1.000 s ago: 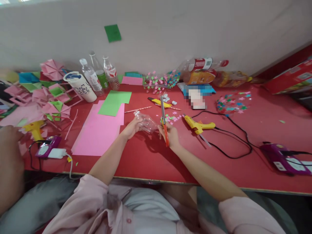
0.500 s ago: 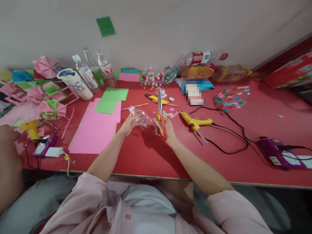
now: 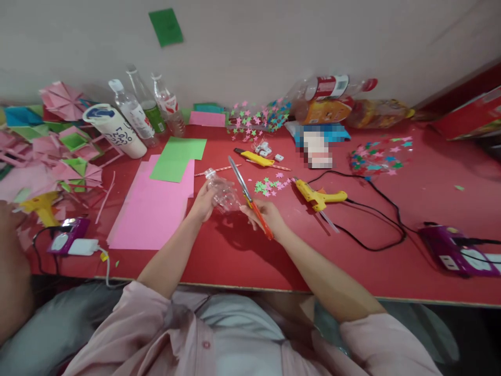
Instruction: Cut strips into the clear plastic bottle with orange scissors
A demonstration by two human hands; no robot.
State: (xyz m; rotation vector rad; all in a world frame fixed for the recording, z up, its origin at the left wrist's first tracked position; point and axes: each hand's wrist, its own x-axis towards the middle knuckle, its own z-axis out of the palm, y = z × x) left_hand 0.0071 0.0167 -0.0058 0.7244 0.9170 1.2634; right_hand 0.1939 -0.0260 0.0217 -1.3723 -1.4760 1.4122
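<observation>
My left hand (image 3: 205, 201) is closed around a clear plastic bottle piece (image 3: 224, 192) with its neck pointing up and away. In my right hand (image 3: 267, 215) is a pair of scissors (image 3: 250, 197) with red-orange handles, the blades aimed up and to the left over the table. The fingertips of that hand are at the right edge of the plastic; whether they pinch it I cannot tell. Just beyond lie a yellow utility knife (image 3: 257, 158), striped straws (image 3: 217, 171) and loose paper stars (image 3: 270, 186).
Pink sheets (image 3: 153, 214) and a green sheet (image 3: 178, 159) lie left. A yellow glue gun (image 3: 319, 195) with a black cord rests right, near a purple power strip (image 3: 450, 249). Bottles (image 3: 169, 107) and a white cup (image 3: 115, 131) stand behind; another person's arm (image 3: 13, 266) is far left.
The scissors have swung from nearly upright to a leftward slant, closer to the bottle piece. My right hand has turned, and the bottle piece has shifted slightly. The camera view has moved a little.
</observation>
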